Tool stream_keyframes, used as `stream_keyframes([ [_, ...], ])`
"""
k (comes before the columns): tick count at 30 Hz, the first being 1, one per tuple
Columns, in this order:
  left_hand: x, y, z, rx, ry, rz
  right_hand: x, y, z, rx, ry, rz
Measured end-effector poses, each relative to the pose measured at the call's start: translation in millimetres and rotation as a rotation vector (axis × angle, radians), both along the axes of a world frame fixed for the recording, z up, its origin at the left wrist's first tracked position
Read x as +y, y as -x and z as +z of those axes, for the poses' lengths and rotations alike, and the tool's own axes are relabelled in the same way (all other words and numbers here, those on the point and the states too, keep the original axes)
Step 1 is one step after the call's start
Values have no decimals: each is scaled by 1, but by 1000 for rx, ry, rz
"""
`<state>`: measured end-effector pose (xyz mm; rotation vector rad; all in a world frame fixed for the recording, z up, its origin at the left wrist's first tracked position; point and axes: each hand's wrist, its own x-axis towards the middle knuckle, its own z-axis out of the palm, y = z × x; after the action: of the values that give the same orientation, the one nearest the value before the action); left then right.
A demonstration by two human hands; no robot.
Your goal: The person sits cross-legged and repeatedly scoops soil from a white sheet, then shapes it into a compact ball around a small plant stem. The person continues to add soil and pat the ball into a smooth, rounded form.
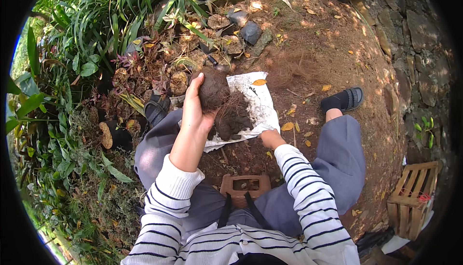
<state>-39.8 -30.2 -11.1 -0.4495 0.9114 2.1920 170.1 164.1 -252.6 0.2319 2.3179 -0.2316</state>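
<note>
My left hand (194,102) is wrapped round the left side of a dark brown ball of soil and fibre (214,90), holding it up above a white sack (264,102). Thin strands hang from the ball. Dark, moist soil (234,120) lies on the sack beneath it. At the sack's near right corner, my right hand (271,139) is closed on the edge, its fingertips mostly hidden. A yellow leaf (259,82) rests on the sack's far part.
Loose brown fibre (294,67) is spread on the ground beyond the sack. Dark stones (251,33) and cut log rounds (178,83) border leafy plants at left. A brown plastic stool (246,178) shows between my legs. At right are a stone wall (417,48) and a wooden crate (412,200).
</note>
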Motion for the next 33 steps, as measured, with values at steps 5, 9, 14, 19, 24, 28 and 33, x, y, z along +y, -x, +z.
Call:
stream_keyframes([
  [5, 3, -1, 11, -26, -2, 39, 7, 41, -34, 395, 59, -138],
  [9, 11, -1, 7, -61, 20, 31, 15, 64, -60, 579, -55, -243],
  [14, 6, -4, 5, -100, 53, 29, 5, 79, -73, 575, -188, -181],
  [19, 8, -7, 14, -100, 74, 6, 6, 78, -98, 559, -112, -155],
  [24, 13, -10, 16, -107, 69, 15, -3, 69, -100, 583, 0, -238],
  [28, 14, -10, 14, -118, 70, -4, -5, 68, -106, 732, -27, -167],
  [33, 14, -12, 17, -136, 80, -27, 0, 65, -126, 848, 5, -61],
])
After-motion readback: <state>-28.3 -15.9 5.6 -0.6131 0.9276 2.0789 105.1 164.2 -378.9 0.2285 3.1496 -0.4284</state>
